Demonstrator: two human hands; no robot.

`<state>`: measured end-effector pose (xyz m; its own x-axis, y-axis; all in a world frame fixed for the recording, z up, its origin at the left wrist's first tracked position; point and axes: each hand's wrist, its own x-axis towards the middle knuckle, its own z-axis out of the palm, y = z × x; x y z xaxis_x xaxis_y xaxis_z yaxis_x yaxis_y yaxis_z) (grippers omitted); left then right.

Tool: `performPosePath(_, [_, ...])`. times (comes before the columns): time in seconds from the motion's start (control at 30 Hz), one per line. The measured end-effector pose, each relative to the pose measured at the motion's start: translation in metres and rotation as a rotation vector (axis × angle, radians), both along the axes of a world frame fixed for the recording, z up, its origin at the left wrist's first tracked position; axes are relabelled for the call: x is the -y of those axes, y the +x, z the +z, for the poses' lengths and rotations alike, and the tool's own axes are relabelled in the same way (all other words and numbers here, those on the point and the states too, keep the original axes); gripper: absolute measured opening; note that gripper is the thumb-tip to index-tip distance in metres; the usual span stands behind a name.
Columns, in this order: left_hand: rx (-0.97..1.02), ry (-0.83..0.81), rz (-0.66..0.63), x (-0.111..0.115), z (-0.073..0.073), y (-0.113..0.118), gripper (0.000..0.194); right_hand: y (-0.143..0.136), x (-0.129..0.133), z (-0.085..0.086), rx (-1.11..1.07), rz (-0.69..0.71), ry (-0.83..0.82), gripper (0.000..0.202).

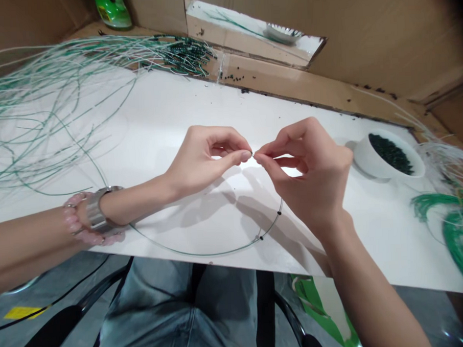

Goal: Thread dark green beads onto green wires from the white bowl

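Observation:
My left hand (211, 156) pinches a tiny dark bead between thumb and forefinger, over the white table. Close against it, the fingertips of my right hand (302, 165) are pressed together on the end of a thin green wire. A loop of that wire (208, 254) curves below both hands toward my left wrist and carries two small black pieces (261, 237) on its right side. At the right, a white bowl (363, 160) holds many dark green beads.
Long green and white wires (77, 62) spread across the left, with beaded ends bunched at the back. A green bottle (113, 12) stands behind them. Coiled green wire (462, 240) lies at the right edge. Cardboard walls (371, 39) border the white table (163, 105).

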<state>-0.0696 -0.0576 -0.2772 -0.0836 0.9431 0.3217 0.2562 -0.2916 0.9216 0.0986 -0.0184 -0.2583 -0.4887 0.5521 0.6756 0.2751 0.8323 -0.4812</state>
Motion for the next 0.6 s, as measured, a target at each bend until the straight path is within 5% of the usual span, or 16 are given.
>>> performPosePath(0.6, [-0.152,0.091,-0.027,0.0,-0.0024,-0.0048,0.01,0.0001,0.0036,-0.0005,0.063,-0.07,0.1,0.015])
